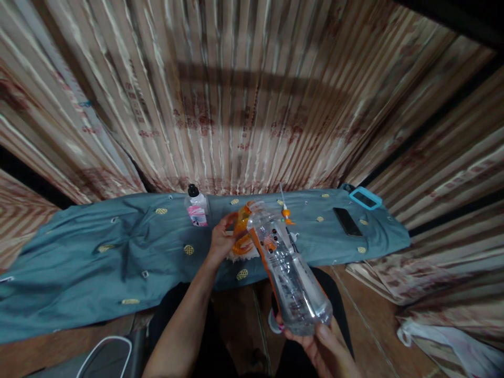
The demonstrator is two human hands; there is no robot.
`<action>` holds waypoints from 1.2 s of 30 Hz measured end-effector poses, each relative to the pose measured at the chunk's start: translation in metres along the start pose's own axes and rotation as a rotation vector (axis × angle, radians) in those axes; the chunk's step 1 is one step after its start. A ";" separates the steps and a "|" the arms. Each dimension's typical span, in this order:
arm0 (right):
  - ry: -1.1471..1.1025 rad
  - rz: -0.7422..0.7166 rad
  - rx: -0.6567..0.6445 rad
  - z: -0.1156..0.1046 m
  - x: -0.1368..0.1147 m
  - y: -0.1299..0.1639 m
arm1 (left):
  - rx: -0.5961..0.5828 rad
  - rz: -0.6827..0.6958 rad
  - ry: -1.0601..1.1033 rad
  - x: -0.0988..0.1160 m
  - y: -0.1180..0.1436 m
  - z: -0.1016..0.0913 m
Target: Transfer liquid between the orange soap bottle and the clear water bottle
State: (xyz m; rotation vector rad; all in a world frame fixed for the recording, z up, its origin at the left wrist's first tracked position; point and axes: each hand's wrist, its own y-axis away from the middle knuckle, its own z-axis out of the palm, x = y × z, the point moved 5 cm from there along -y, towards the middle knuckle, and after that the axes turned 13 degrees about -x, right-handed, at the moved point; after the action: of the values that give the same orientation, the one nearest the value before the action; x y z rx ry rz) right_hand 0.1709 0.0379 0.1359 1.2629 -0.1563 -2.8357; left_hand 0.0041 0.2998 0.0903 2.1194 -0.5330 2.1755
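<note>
Right hand (321, 344): gripped the base of a clear plastic bottle (287, 268).
Left hand (221, 239): clasped the bottle's orange cap (242, 231).
Beneath: blue cloth (98, 252).

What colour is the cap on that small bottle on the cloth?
Black, on the small bottle; head view shows it.
</note>
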 end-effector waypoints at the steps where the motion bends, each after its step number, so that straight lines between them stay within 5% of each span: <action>1: 0.006 0.001 -0.007 0.000 0.000 0.000 | -0.001 0.003 0.000 0.000 0.000 0.000; 25: -0.010 0.008 -0.019 0.001 -0.001 0.006 | -0.030 -0.019 0.021 0.001 0.000 0.003; 36: -0.020 0.010 -0.128 -0.006 0.003 0.004 | -0.057 0.065 -0.057 0.023 0.005 0.002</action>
State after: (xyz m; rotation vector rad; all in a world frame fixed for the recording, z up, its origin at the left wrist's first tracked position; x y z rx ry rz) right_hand 0.1736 0.0333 0.1302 1.2052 0.0184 -2.7995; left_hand 0.0037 0.2898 0.1114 2.1695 -0.6692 2.1109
